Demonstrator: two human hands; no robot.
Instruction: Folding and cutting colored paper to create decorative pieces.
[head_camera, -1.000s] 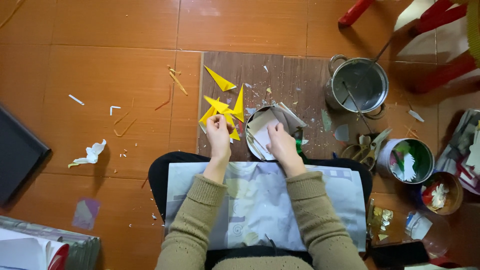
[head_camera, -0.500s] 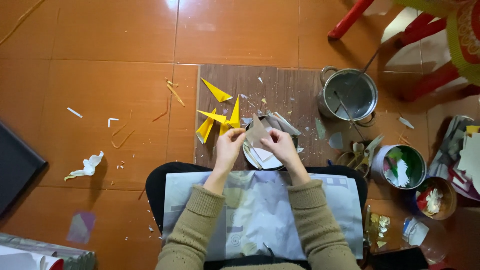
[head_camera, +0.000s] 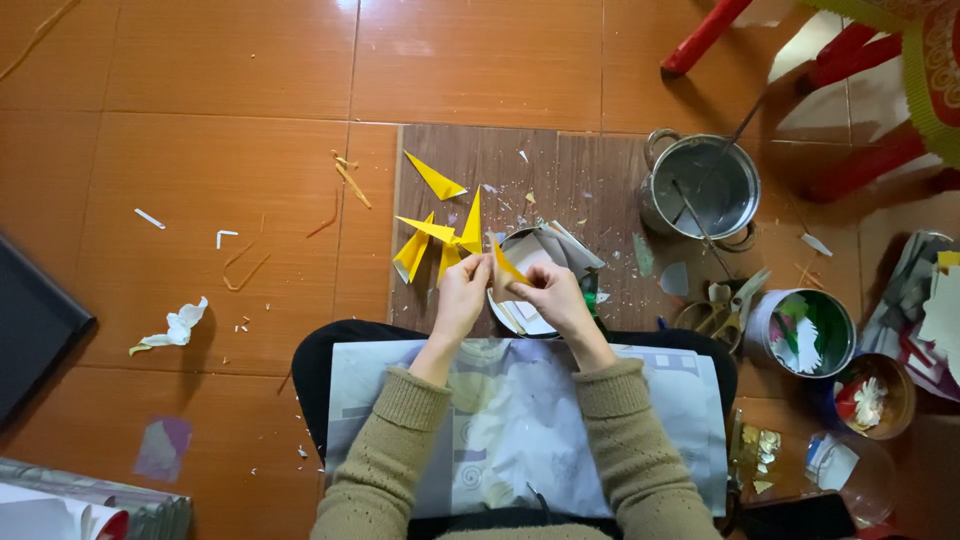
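The floor (head_camera: 200, 80) is laid with large glossy orange-brown tiles, and a flat brown wooden board (head_camera: 600, 170) lies on it in front of the seated person, strewn with small paper scraps. A printed pale paper sheet (head_camera: 520, 420) covers the person's lap.

Both hands meet over the near edge of the board. The left hand (head_camera: 462, 298) has its grip closed, fingers curled onto one end of a small folded yellow paper piece (head_camera: 505, 266). The right hand (head_camera: 552, 298) pinches the other end, its grip likewise closed tight on the paper. The piece sits between the two hands, raised just above a round shallow tin dish (head_camera: 530, 290) holding grey paper strips.

Just left of the hands, a cluster of pointed yellow paper triangles (head_camera: 435, 240) lies on the board, touching one another, with one separate yellow triangle (head_camera: 435, 180) a little farther up. To the right stand a steel pot with two handles (head_camera: 700, 190), with thin sticks leaning in it, and a round white tub with green and white scraps (head_camera: 805, 330); a pair of scissors (head_camera: 725, 310) lies between them. A crumpled white paper scrap (head_camera: 178, 328) rests on the tiles well to the left. Red chair legs (head_camera: 705, 38) cross the upper right corner.
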